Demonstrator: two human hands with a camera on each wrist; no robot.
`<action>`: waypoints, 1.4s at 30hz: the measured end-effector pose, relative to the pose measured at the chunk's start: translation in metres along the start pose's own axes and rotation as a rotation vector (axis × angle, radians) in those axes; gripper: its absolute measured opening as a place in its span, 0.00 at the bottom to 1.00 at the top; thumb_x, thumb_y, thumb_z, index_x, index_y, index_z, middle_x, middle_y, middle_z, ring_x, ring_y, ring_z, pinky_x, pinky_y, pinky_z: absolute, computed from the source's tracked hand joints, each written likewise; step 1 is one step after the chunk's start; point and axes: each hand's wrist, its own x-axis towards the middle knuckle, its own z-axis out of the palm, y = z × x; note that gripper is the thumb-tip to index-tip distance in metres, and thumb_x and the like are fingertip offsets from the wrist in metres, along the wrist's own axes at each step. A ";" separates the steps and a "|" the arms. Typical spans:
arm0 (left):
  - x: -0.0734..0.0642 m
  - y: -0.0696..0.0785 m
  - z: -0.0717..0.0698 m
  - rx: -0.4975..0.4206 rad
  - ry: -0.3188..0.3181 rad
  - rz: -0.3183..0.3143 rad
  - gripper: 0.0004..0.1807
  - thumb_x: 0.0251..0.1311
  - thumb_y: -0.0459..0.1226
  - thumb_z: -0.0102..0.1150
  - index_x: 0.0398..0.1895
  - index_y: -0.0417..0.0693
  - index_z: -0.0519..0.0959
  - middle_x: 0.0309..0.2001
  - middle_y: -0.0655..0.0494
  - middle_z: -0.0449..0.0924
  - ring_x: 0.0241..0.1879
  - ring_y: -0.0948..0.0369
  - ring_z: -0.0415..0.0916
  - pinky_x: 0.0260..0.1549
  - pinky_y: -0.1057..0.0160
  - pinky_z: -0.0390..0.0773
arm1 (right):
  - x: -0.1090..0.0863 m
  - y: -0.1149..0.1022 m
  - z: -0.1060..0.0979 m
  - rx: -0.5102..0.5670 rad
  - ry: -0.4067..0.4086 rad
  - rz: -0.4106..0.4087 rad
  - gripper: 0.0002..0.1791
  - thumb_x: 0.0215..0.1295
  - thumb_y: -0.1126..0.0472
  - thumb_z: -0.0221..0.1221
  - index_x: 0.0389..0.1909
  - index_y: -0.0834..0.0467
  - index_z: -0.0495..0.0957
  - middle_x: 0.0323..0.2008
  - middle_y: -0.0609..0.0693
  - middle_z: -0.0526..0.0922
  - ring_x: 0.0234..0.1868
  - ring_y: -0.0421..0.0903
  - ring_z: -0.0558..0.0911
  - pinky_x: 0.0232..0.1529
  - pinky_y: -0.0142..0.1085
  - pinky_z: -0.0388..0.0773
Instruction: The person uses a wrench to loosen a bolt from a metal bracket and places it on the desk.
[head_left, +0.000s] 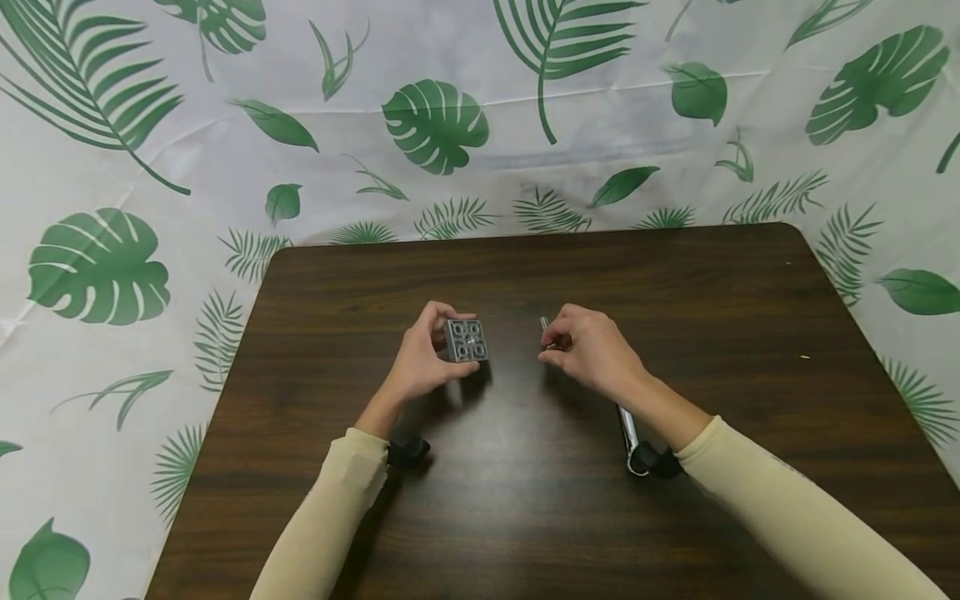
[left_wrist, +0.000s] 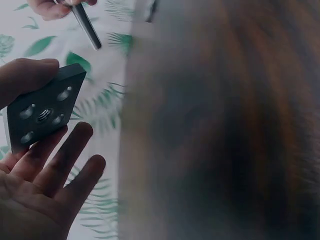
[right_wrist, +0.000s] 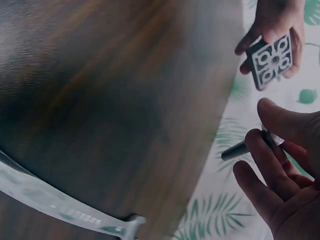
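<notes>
My left hand (head_left: 420, 358) holds a square metal block (head_left: 467, 340) by its edges, thumb on one side and fingers on the other. The block's face shows four-cornered round recesses in the head view; in the left wrist view its other face has a threaded hole (left_wrist: 44, 115) in the middle and holes near the corners. To the right, my right hand (head_left: 592, 346) pinches a slim metal rod (right_wrist: 235, 151) between thumb and fingers, its far end hidden by them. The two hands are apart above the table, and the rod does not touch the block.
A silver wrench (head_left: 628, 429) lies on the dark wooden table (head_left: 525, 517) beneath my right forearm, its ring end near the black wrist strap (head_left: 656, 461). Behind the table hangs a white cloth (head_left: 337, 150) with green leaves. Small yellow specks lie at the right.
</notes>
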 end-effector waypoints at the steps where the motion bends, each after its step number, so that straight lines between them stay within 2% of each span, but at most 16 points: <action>1: 0.000 -0.009 0.001 0.016 -0.005 -0.002 0.35 0.42 0.25 0.77 0.53 0.40 0.65 0.59 0.49 0.79 0.46 0.52 0.82 0.47 0.49 0.78 | -0.001 0.002 0.003 -0.009 -0.001 -0.006 0.08 0.51 0.60 0.75 0.30 0.54 0.86 0.32 0.42 0.77 0.32 0.40 0.79 0.34 0.36 0.77; 3: 0.001 -0.025 0.004 0.059 -0.017 -0.009 0.36 0.42 0.28 0.78 0.52 0.45 0.66 0.58 0.55 0.79 0.46 0.54 0.81 0.47 0.51 0.78 | -0.003 0.005 0.008 -0.030 -0.001 -0.014 0.08 0.51 0.61 0.75 0.30 0.54 0.85 0.31 0.42 0.76 0.32 0.40 0.79 0.33 0.35 0.77; 8: 0.000 -0.034 0.011 0.132 -0.064 -0.038 0.36 0.43 0.31 0.79 0.52 0.48 0.65 0.59 0.57 0.79 0.49 0.54 0.80 0.48 0.51 0.78 | -0.007 0.009 0.021 -0.070 -0.001 -0.019 0.08 0.50 0.61 0.75 0.28 0.54 0.86 0.30 0.43 0.76 0.30 0.40 0.77 0.31 0.35 0.76; 14: -0.002 -0.035 0.015 0.196 -0.077 -0.055 0.36 0.43 0.32 0.79 0.53 0.46 0.66 0.60 0.56 0.78 0.50 0.53 0.80 0.50 0.49 0.76 | -0.012 0.015 0.034 -0.111 0.014 -0.020 0.09 0.49 0.61 0.76 0.29 0.56 0.86 0.30 0.44 0.77 0.28 0.41 0.77 0.29 0.36 0.76; 21: -0.004 -0.040 0.020 0.291 -0.070 -0.070 0.36 0.43 0.33 0.79 0.53 0.49 0.67 0.60 0.56 0.77 0.53 0.54 0.78 0.51 0.49 0.75 | -0.021 0.021 0.048 -0.145 0.031 -0.030 0.09 0.47 0.60 0.77 0.28 0.54 0.85 0.29 0.44 0.76 0.27 0.40 0.75 0.29 0.36 0.75; 27: -0.005 -0.040 0.021 0.360 -0.059 -0.094 0.37 0.42 0.34 0.80 0.56 0.50 0.68 0.58 0.58 0.78 0.51 0.55 0.79 0.49 0.50 0.77 | -0.025 0.023 0.056 -0.138 0.055 -0.051 0.10 0.47 0.60 0.77 0.27 0.54 0.84 0.29 0.43 0.76 0.27 0.39 0.75 0.30 0.36 0.75; 31: -0.005 -0.038 0.020 0.423 -0.081 -0.105 0.39 0.44 0.36 0.79 0.60 0.49 0.69 0.56 0.56 0.78 0.49 0.55 0.78 0.48 0.51 0.77 | -0.027 0.025 0.060 -0.147 0.043 -0.038 0.10 0.47 0.60 0.77 0.27 0.54 0.84 0.29 0.43 0.76 0.27 0.39 0.76 0.30 0.36 0.75; 36: -0.004 -0.035 0.017 0.520 -0.103 -0.099 0.39 0.44 0.39 0.80 0.62 0.48 0.71 0.52 0.50 0.79 0.46 0.53 0.77 0.44 0.51 0.77 | -0.028 0.027 0.064 -0.163 0.037 -0.035 0.10 0.48 0.59 0.76 0.27 0.53 0.84 0.29 0.44 0.75 0.27 0.40 0.77 0.30 0.36 0.76; 42: -0.003 -0.038 0.014 0.616 -0.132 -0.022 0.43 0.41 0.38 0.81 0.64 0.44 0.71 0.58 0.51 0.77 0.53 0.54 0.76 0.52 0.51 0.73 | -0.029 0.026 0.065 -0.198 0.026 -0.050 0.09 0.50 0.60 0.76 0.30 0.53 0.85 0.31 0.44 0.76 0.28 0.43 0.80 0.30 0.39 0.78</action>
